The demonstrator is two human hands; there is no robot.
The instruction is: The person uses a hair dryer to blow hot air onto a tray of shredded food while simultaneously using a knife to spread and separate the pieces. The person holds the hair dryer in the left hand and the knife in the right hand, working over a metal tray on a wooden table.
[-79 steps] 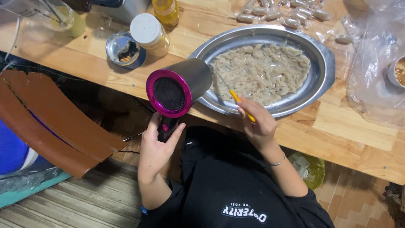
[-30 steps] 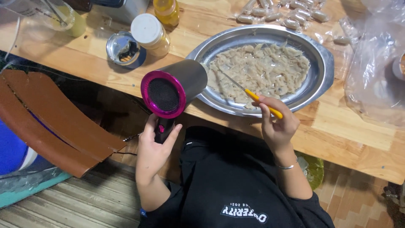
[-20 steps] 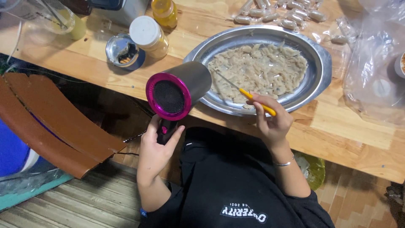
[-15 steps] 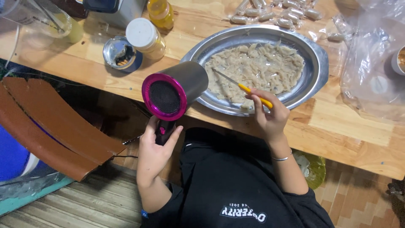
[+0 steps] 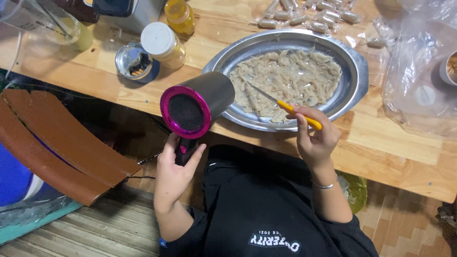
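My left hand [image 5: 175,165] grips the handle of a grey hair dryer with a magenta rim [image 5: 196,105], whose barrel points toward the tray. My right hand [image 5: 316,140] holds a thin knife with a yellow handle [image 5: 304,118]. Its blade reaches left over the near part of an oval metal tray [image 5: 356,71]. The tray is filled with pale, crumpled strips of food [image 5: 290,76]. Both hands are at the near edge of the wooden table [image 5: 381,143].
Left of the tray stand a jar with a white lid [image 5: 162,44], a small open tin [image 5: 134,61] and a yellow bottle [image 5: 180,14]. Wrapped sweets [image 5: 309,9] lie behind the tray, and clear plastic bags [image 5: 419,71] to its right. A brown curved board [image 5: 57,143] leans at lower left.
My right hand has lifted off the tray's near rim and the knife blade now shows, pointing left over the food. The hair dryer has stayed nearly in place.
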